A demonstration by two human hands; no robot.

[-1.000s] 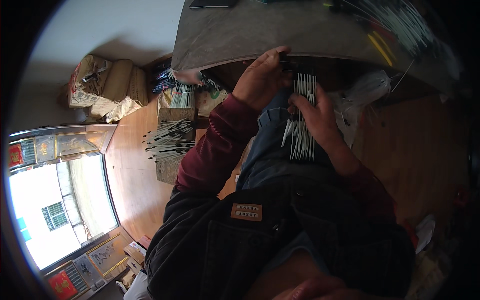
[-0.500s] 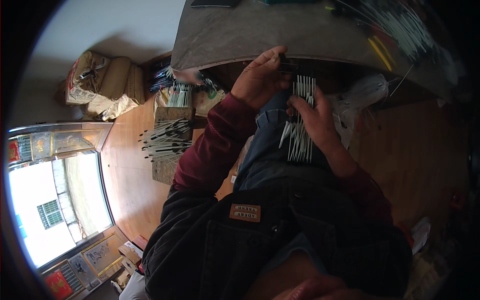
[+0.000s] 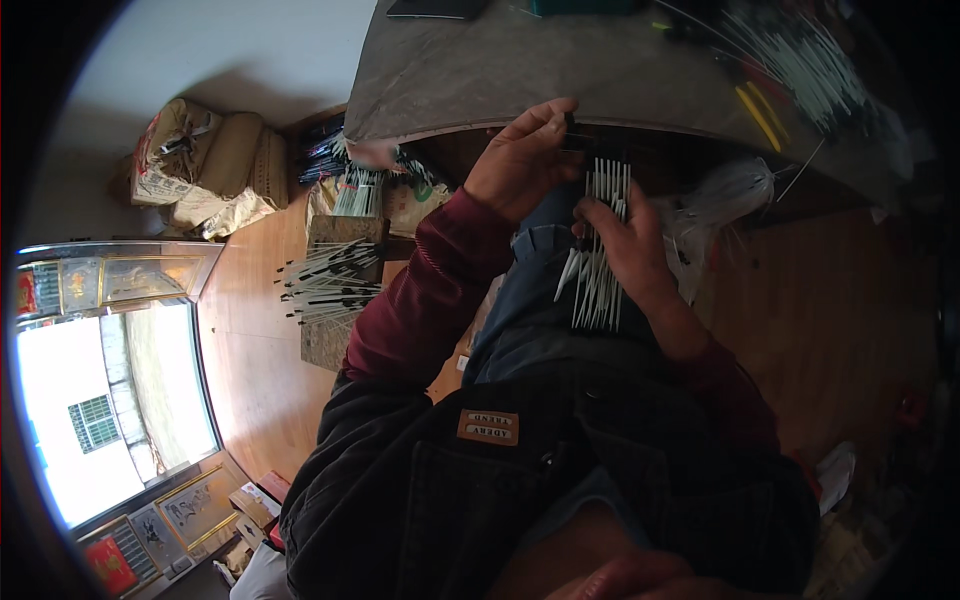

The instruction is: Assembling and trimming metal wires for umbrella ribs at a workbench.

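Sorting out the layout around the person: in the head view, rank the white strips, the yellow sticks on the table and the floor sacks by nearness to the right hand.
1. White strips, held in the right hand.
2. Yellow sticks, up right on the table.
3. Sacks, far left on the floor.

Small dark piece (image 3: 572,135) in the left hand (image 3: 520,165) — too small to identify.

Tan printed sacks (image 3: 205,165) lying by wall at upper left; small rectangular tan-and-red label (image 3: 488,427) sitting on dark jacket; flat dark screen device (image 3: 438,8) lying at table's top edge; red box (image 3: 110,565) showing at lower left
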